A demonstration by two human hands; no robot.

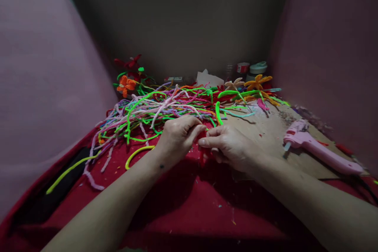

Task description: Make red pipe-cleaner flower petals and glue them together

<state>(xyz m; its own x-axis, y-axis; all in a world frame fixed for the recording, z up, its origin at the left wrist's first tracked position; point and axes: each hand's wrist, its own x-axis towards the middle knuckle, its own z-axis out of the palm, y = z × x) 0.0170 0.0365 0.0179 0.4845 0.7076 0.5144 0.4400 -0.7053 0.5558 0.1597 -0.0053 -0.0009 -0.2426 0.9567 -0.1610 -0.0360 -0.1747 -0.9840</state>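
Note:
My left hand (181,134) and my right hand (232,141) meet over the red cloth, fingertips pinched close together. Between them is a red pipe cleaner piece (202,156), its lower part hanging below my right fingers. A bit of green shows at the fingertips, too small to make out fully. Just behind my hands stands a bright green pipe cleaner (217,112). A yellow pipe cleaner (137,152) curves beside my left wrist. The rest of the red piece is hidden by my fingers.
A heap of many-coloured pipe cleaners (165,106) spreads behind my left hand. To the right, a pink glue gun (321,149) lies on a cardboard sheet (273,136). Pipe cleaner flowers, orange (126,85) and yellow-orange (258,82), stand towards the back near a lidded jar (258,68).

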